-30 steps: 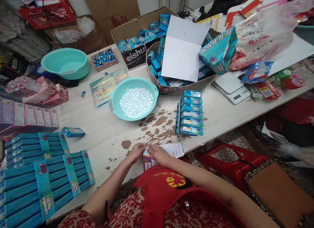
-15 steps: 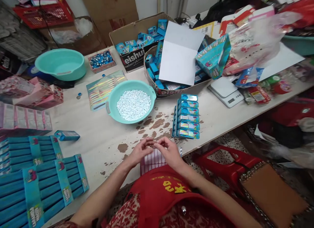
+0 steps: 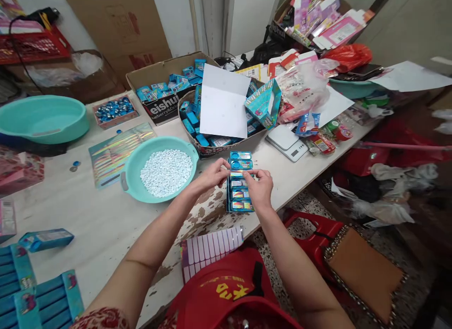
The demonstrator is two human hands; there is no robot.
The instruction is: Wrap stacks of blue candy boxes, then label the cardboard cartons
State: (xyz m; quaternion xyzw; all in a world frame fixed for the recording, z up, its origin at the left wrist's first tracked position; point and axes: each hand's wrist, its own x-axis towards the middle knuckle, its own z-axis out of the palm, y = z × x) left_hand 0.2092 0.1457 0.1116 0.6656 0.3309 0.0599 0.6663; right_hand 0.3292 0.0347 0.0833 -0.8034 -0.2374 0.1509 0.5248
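Observation:
A row of small blue boxes [image 3: 241, 194] stands near the table's front edge, several with shiny strips on top. Both hands are at the third box from the far end, where a shiny strip [image 3: 237, 174] lies across its top. My right hand [image 3: 260, 185] pinches the strip's right end. At the left end is my left hand [image 3: 216, 173], its fingers bent together; what they hold, if anything, is too small to tell. A sheet of pale label strips [image 3: 212, 246] lies at the table edge against the red apron.
A teal basin [image 3: 132, 178] of white tablets is left of the boxes. Behind stand cartons of blue boxes [image 3: 187, 124] and a white scale [image 3: 287, 143]. Blue packs [image 3: 52, 296] fill the near left; a red stool [image 3: 300, 225] is at the right.
Both hands have moved from above the label sheet forward to the row of blue boxes. A shiny strip now lies on the third box. The view has turned to the right.

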